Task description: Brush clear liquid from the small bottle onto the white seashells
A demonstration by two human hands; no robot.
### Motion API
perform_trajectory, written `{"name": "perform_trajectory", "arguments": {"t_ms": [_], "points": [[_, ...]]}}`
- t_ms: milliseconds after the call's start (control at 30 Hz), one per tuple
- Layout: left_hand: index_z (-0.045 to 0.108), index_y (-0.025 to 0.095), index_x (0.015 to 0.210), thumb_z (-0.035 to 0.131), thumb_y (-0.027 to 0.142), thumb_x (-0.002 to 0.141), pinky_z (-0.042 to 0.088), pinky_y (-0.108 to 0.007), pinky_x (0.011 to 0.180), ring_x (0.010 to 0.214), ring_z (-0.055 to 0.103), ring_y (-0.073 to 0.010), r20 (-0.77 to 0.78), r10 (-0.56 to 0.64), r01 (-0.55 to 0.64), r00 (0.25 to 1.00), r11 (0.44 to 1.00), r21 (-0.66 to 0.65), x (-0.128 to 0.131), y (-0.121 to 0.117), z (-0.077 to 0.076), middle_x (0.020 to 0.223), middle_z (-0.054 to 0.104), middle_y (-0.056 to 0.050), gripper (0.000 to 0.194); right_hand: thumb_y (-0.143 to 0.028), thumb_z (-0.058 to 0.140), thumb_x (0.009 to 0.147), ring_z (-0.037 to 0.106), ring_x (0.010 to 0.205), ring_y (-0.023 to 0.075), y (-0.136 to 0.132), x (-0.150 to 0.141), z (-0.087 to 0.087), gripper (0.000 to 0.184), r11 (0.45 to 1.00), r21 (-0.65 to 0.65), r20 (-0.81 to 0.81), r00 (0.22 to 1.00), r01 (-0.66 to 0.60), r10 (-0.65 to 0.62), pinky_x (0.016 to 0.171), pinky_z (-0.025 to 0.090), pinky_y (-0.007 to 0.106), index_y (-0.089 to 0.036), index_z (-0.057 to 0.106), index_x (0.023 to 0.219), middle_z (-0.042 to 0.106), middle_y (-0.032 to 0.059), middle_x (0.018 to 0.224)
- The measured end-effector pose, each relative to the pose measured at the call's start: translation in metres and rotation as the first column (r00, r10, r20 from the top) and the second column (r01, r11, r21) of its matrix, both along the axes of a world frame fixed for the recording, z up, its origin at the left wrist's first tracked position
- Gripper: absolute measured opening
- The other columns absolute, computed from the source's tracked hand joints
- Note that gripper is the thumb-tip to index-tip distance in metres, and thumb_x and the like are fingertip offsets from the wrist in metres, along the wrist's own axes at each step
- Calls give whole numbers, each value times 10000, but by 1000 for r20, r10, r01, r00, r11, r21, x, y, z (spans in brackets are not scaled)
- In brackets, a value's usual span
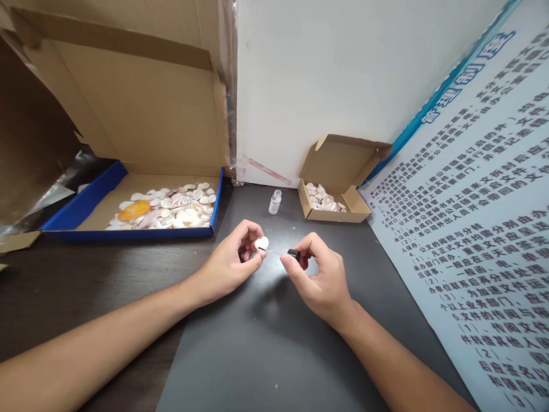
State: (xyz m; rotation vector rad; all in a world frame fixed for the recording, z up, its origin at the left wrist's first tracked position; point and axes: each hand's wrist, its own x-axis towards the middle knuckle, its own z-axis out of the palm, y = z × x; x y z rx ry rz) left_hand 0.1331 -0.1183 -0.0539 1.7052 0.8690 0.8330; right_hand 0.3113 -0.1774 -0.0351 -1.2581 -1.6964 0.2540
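My left hand (237, 255) pinches a small white shell (261, 244) between thumb and fingers, and a thin dark line shows along the shell's lower edge. A short way to the right, my right hand (319, 276) grips a small black cap (294, 253) by thumb and forefinger. The two hands are apart, both raised over the dark grey mat (240, 343). Beyond them a small clear bottle (275, 202) stands upright with a ringed, threaded-looking neck and no cap on it. Its contents are too small to make out.
At the back left sits a blue-edged cardboard box (141, 234), lid up, holding many pale shells and an orange one (134, 210). A smaller open carton (330, 216) of white shells (321, 197) stands back right. A printed board (480, 189) leans along the right side.
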Motion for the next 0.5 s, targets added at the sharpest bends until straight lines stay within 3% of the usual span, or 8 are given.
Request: {"name": "perform_trajectory", "arguments": {"t_ms": [233,500], "points": [[450,189,994,601,259,852,382,-217,619,692,439,-87,10,-8,8,1000,1000,12,-1,-1,0,810,465,28,218,-331,683,796,392,481,81,0,1,-1,341,994,-3,39,993,111,-111,472,345,216,-220,383,680,412,-75,560],[459,191,982,592,263,859,378,-215,609,687,440,-90,10,-23,23,1000,1000,10,0,-1,-1,806,475,26,195,-321,635,843,443,508,88,-1,1,-2,251,1000,-16,-24,999,-25,25,484,386,209,-214,445,719,473,-57,592]]}}
